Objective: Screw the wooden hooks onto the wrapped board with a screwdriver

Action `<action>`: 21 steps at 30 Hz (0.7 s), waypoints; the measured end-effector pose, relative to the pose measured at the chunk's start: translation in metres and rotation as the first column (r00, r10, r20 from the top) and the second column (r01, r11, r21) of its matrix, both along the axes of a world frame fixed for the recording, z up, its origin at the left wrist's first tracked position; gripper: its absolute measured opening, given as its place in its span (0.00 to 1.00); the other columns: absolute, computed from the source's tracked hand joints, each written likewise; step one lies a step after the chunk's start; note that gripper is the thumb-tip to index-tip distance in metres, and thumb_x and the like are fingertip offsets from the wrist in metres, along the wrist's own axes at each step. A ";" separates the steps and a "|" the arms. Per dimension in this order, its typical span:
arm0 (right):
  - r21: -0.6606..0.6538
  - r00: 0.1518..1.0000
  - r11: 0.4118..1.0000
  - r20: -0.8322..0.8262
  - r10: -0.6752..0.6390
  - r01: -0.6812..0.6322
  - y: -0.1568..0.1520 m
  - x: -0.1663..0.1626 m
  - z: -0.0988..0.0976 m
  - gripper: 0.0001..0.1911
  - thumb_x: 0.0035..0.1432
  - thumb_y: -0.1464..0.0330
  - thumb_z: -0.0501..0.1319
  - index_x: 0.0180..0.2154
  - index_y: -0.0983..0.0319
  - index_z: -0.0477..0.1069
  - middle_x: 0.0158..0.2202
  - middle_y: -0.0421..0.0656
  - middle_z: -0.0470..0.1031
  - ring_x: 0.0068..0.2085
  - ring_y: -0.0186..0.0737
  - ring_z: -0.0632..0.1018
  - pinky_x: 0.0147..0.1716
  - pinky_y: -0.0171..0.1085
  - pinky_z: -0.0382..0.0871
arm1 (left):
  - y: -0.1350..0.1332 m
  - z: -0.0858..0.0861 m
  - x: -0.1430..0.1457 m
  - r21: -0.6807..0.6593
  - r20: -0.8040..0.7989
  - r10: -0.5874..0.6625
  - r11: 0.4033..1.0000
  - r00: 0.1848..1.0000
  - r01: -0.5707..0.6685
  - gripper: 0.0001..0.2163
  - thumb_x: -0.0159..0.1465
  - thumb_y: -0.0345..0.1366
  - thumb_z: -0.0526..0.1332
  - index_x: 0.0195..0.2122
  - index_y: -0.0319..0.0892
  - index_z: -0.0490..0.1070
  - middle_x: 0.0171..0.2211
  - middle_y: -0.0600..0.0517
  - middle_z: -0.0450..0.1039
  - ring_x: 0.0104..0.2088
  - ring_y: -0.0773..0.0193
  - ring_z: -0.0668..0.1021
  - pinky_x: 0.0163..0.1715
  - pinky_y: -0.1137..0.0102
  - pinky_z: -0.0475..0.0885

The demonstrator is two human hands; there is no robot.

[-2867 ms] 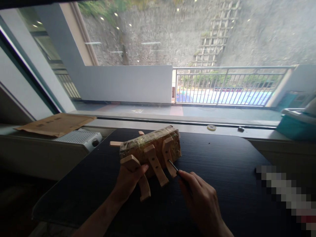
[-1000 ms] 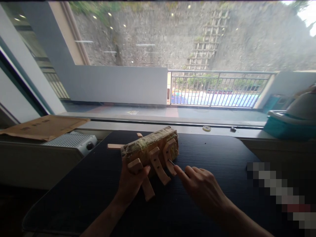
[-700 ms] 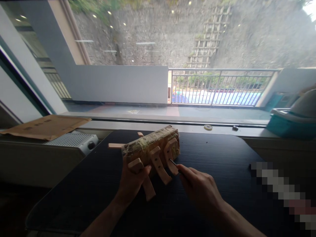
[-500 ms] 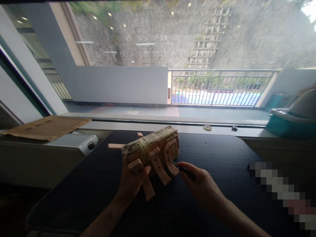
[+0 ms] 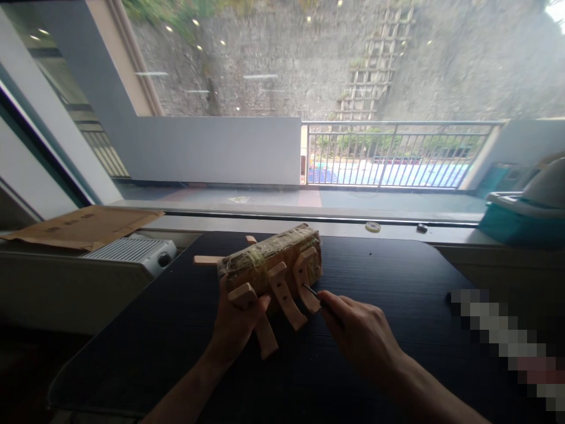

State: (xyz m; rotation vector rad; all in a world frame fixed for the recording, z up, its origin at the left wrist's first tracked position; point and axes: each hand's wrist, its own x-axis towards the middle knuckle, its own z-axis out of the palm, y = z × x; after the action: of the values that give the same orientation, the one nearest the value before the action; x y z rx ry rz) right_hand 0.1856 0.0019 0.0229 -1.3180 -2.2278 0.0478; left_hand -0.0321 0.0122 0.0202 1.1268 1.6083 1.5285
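In the head view, a brown, box-shaped block wrapped in wrinkled, glossy clear tape sits tilted at the centre of the frame, above a black, fine-grained tabletop. Three pale, smooth, bent wooden pieces stand along its near face: a left wooden piece, a middle wooden piece and a right wooden piece. Dark round holes show in the middle and right ones. A straight pale wooden strip juts out past the block's left end.

The left hand, lower centre, has its thumb and fingers clamped on the left wooden piece. The right hand, right of centre, has its fingers closed around a slim tool with a metal shaft, whose tip meets the right wooden piece.

At the right edge of the frame is a teal plastic tub with a white rim; a rounded grey bulk rises above it, whether inside or behind I cannot tell. At left, a flat brown paper sheet overlaps a ribbed off-white unit.
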 end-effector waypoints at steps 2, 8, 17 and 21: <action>-0.131 0.991 0.991 -0.126 -0.048 0.031 0.000 0.000 0.000 0.14 0.61 0.68 0.54 0.47 0.59 0.70 0.35 0.41 0.79 0.33 0.38 0.79 0.29 0.33 0.66 | 0.000 -0.001 0.000 -0.003 -0.037 -0.030 1.000 0.999 0.030 0.11 0.43 0.38 0.68 0.21 0.41 0.66 0.23 0.52 0.71 0.33 0.58 0.76 0.30 0.69 0.71; -0.104 0.998 0.994 -0.054 -0.028 0.022 -0.007 -0.001 0.009 0.17 0.59 0.71 0.53 0.49 0.58 0.68 0.37 0.41 0.79 0.33 0.40 0.79 0.28 0.35 0.65 | 0.001 0.001 -0.002 0.023 0.055 -0.006 1.000 0.998 0.005 0.18 0.43 0.38 0.69 0.34 0.38 0.69 0.28 0.52 0.74 0.33 0.57 0.77 0.30 0.69 0.71; 0.173 0.997 0.983 0.049 0.055 -0.063 -0.021 0.009 0.007 0.15 0.59 0.75 0.51 0.46 0.60 0.67 0.29 0.38 0.74 0.25 0.35 0.74 0.23 0.34 0.58 | 0.009 -0.012 -0.017 0.016 0.156 -0.100 0.995 0.983 0.099 0.25 0.46 0.43 0.69 0.44 0.37 0.68 0.38 0.46 0.76 0.42 0.49 0.77 0.37 0.64 0.72; 0.280 0.991 0.952 0.087 0.103 -0.123 -0.021 0.010 0.010 0.16 0.60 0.76 0.50 0.48 0.61 0.68 0.26 0.39 0.70 0.23 0.33 0.72 0.22 0.34 0.56 | 0.008 -0.005 -0.011 0.042 0.225 -0.072 0.997 0.972 0.064 0.29 0.46 0.42 0.69 0.48 0.39 0.65 0.38 0.49 0.76 0.41 0.52 0.77 0.36 0.65 0.72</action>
State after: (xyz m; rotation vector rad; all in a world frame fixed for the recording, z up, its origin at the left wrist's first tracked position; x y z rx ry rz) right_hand 0.1954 -0.0193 0.0329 -1.0504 -2.2662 -0.2730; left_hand -0.0432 0.0199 0.0155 0.9766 1.3816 1.5828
